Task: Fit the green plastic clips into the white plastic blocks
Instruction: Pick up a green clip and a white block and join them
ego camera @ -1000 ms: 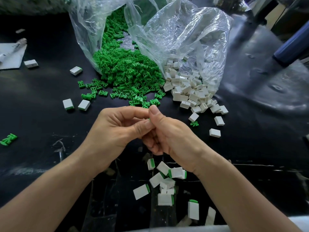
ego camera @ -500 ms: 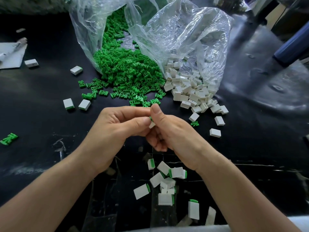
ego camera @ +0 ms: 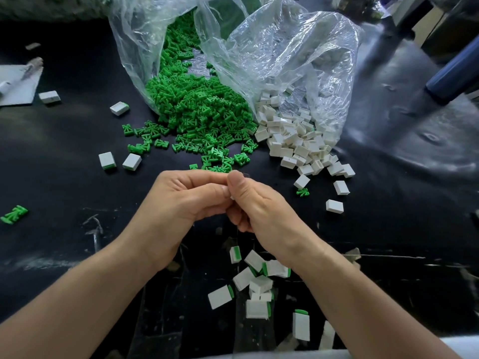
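My left hand (ego camera: 178,203) and my right hand (ego camera: 261,206) meet in the middle over the black table, fingers curled round a small white block (ego camera: 231,196). Only a sliver of the block shows between the thumbs; no green clip is visible in the hands. A heap of green clips (ego camera: 197,117) spills from a clear plastic bag (ego camera: 272,47) beyond the hands. Loose white blocks (ego camera: 295,143) pour out on the bag's right side. Below my wrists lies a pile of white blocks with green clips fitted (ego camera: 256,283).
Single fitted blocks (ego camera: 107,160) lie left of the hands, with others (ego camera: 119,108) further back. A stray green clip (ego camera: 14,214) sits at the far left. A white sheet (ego camera: 18,86) lies at the back left and a blue tube (ego camera: 456,73) at the right.
The hands have pressed closer together. The bit of green clip and white block seen between the thumbs half a second ago is now almost wholly hidden.
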The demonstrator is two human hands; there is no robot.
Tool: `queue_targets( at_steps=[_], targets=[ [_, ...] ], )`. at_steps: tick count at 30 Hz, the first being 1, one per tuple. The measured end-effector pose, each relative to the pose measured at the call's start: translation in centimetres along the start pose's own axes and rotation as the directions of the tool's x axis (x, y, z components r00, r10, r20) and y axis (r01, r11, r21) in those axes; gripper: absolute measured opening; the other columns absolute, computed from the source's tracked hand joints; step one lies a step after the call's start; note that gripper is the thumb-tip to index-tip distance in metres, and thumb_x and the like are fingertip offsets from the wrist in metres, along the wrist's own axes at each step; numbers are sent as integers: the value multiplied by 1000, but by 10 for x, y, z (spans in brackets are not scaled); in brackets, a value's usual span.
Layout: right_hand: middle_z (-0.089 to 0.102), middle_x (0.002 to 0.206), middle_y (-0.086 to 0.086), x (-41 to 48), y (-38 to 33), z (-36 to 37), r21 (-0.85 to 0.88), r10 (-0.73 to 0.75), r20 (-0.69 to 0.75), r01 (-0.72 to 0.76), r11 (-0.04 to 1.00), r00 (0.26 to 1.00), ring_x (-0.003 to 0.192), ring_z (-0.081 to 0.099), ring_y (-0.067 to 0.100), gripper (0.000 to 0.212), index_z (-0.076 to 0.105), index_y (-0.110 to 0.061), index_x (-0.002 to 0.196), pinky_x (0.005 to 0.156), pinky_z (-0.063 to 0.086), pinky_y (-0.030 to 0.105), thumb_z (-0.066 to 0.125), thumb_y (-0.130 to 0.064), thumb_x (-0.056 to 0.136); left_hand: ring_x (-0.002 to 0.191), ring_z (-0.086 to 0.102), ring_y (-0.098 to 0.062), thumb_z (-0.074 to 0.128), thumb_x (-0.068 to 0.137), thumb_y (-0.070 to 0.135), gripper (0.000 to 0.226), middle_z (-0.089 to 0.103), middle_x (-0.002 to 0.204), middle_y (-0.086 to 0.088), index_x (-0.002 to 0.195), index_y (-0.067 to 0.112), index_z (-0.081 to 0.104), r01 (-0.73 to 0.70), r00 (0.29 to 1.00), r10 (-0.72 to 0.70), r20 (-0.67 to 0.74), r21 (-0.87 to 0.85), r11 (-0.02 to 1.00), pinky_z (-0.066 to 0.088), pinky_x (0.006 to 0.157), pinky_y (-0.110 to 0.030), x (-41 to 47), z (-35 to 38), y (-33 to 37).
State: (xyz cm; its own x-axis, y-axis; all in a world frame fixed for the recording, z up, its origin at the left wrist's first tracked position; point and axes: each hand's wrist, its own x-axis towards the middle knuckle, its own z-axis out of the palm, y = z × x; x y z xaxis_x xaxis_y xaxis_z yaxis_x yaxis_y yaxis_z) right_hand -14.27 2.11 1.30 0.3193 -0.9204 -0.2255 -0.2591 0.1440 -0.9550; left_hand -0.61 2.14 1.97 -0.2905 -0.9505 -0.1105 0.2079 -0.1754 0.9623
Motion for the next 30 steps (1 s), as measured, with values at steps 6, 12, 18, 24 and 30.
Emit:
queue_targets(
  at_steps=[6, 12, 18, 24, 30],
  targets=[
    [45, 51, -17, 2, 4, 3, -60, -21, -55, 18, 998, 998, 54, 39, 3, 47, 48, -24, 64, 60, 36, 29, 29, -66, 71, 61, 65, -24, 61, 59, 17, 21, 63, 84, -34, 72, 13, 77, -5, 999, 3, -39, -42, 999, 53, 57, -20, -2, 7, 3],
    [49, 53, -31, 5, 6, 5, -163, -78, -89, 63, 985, 993, 56, 44, -3, 45, 47, -34, 63, 63, 33, 24, 23, -65, 84, 72, 65, -28, 58, 64, 7, 24, 70, 87, -24, 80, 10, 75, 14, 997, -19, -74, -62, 998, 54, 60, -19, -2, 6, 0],
    [49, 53, -19, 5, 8, 3, -106, -73, -73, 65, 992, 995, 55, 43, 0, 54, 50, -25, 63, 60, 37, 26, 26, -71, 76, 72, 65, -31, 61, 59, 18, 24, 62, 86, -35, 76, 11, 77, 9, 999, -10, -35, -26, 1000, 54, 62, -21, -3, 7, 3],
    [51, 48, -11, 4, -3, -6, -280, -74, -64, 53, 959, 995, 48, 45, 1, 65, 53, -15, 57, 56, 39, 21, 20, -68, 75, 67, 69, -20, 60, 62, 16, 19, 69, 77, -22, 71, 15, 77, 44, 996, -46, -73, -30, 999, 55, 62, -20, -1, 4, 1],
    [54, 65, -7, 10, -1, -44, -563, -226, -388, -36, 826, 894, 64, 50, 9, 32, 59, -20, 74, 64, 39, 29, 51, -47, 87, 64, 66, -10, 61, 79, 3, 25, 72, 70, -5, 75, 23, 76, 48, 993, -30, -113, 161, 986, 51, 53, -16, -1, 2, 1]
  ],
)
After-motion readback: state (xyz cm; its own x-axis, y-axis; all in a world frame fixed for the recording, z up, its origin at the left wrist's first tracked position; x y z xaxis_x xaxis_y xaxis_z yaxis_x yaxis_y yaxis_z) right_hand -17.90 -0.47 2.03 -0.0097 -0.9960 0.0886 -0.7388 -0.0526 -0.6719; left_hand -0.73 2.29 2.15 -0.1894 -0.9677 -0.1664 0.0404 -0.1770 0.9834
